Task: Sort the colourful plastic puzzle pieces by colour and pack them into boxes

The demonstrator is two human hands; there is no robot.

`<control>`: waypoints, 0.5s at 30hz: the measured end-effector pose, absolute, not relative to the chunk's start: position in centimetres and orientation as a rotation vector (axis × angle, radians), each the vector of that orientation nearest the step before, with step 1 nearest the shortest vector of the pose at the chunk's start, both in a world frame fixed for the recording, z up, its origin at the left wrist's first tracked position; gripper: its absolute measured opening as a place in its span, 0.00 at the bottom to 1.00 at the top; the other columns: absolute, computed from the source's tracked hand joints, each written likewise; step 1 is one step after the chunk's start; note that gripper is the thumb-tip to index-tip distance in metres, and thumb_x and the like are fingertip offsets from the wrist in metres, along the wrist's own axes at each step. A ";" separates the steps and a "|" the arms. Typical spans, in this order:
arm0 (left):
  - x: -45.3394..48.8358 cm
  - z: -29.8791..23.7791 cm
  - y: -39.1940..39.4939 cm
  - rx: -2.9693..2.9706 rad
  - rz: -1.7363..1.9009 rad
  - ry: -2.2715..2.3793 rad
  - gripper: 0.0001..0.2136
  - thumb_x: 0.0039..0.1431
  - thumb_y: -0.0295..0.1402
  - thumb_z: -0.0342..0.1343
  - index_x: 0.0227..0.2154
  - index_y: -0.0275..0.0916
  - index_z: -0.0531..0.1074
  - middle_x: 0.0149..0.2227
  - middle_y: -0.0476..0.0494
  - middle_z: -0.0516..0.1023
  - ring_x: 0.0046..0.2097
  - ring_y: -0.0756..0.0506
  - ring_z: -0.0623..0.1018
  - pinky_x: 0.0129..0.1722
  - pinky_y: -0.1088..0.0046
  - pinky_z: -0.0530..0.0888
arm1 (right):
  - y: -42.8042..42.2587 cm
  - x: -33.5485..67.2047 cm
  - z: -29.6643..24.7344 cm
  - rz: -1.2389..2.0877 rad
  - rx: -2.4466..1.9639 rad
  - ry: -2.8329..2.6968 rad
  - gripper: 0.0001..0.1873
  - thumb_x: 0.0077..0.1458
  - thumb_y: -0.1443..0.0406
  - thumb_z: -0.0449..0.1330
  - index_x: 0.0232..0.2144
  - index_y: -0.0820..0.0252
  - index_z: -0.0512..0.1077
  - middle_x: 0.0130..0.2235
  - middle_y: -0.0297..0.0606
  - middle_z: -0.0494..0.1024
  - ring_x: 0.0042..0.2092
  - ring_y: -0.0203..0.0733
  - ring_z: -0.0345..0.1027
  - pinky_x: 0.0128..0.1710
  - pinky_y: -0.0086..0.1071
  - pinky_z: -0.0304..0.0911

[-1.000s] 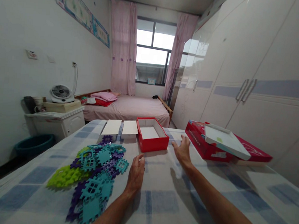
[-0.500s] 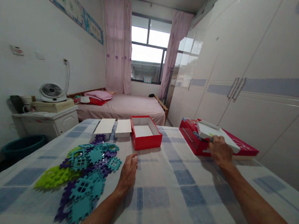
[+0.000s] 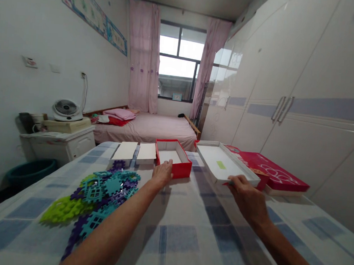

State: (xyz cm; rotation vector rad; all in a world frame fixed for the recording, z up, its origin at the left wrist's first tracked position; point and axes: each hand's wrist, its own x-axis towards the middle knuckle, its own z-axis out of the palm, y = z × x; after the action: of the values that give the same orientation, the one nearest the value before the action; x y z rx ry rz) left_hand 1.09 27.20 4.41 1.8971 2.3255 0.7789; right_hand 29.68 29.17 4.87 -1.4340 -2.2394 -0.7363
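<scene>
My right hand (image 3: 248,196) is closed on the near edge of a shallow box lid (image 3: 230,168), white inside with a small yellow-green patch. The lid is held tilted above the table, inside facing up. At the near wall of an open red box (image 3: 182,170) is my left hand (image 3: 162,174), its bent fingers over the rim; the box has a white interior. Part of the grip is hidden behind the hand. Left of my forearm lies a pile of interlocking plastic pieces (image 3: 112,184) in teal, purple and lime green, partly covered by the arm.
Two white box parts, one wider (image 3: 125,151) and one narrower (image 3: 147,151), lie left of the red box. A large red carton (image 3: 283,172) sits at the right. A checked cloth (image 3: 175,237) covers the table. Beyond are a bed (image 3: 153,125) and a fan (image 3: 66,109).
My right hand has lifted the lid off the large red carton and brought it left, towards the red box. My left hand has moved forward from the cloth to the red box's near rim.
</scene>
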 end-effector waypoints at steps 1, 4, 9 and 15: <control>0.7 4.5 27.8 1.891 0.736 2.348 0.15 0.52 0.23 0.55 0.43 0.37 0.70 0.45 0.30 0.75 0.46 0.34 0.77 0.45 0.58 0.71 | 29.0 30.0 4.5 -0.760 -1.409 -2.259 0.12 0.63 0.62 0.48 0.44 0.56 0.69 0.41 0.37 0.75 0.31 0.38 0.72 0.21 0.29 0.54; -0.2 4.7 28.8 1.897 0.708 2.420 0.09 0.55 0.23 0.50 0.38 0.37 0.70 0.42 0.31 0.76 0.45 0.36 0.77 0.44 0.60 0.70 | 28.5 31.2 3.3 -0.848 -1.320 -2.307 0.11 0.63 0.64 0.49 0.43 0.55 0.70 0.40 0.36 0.75 0.29 0.37 0.71 0.23 0.30 0.55; -1.2 8.3 28.9 1.956 0.747 2.534 0.10 0.59 0.30 0.49 0.43 0.40 0.68 0.47 0.38 0.75 0.49 0.40 0.75 0.46 0.65 0.69 | 27.3 31.8 2.2 -0.938 -1.218 -2.361 0.12 0.60 0.69 0.51 0.44 0.56 0.70 0.39 0.36 0.75 0.28 0.37 0.69 0.25 0.30 0.56; -2.3 14.5 28.5 2.093 0.882 2.676 0.11 0.58 0.34 0.49 0.43 0.41 0.69 0.43 0.42 0.77 0.44 0.42 0.77 0.42 0.68 0.70 | 28.1 25.7 1.9 -0.759 -1.212 -2.532 0.10 0.57 0.72 0.53 0.40 0.57 0.71 0.37 0.38 0.74 0.32 0.38 0.71 0.29 0.29 0.58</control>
State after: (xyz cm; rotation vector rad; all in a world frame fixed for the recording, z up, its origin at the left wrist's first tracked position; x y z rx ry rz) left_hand -2.25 28.52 14.51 2.0934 2.6765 0.8820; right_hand 25.71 28.13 1.86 -1.2122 -2.5322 -0.7589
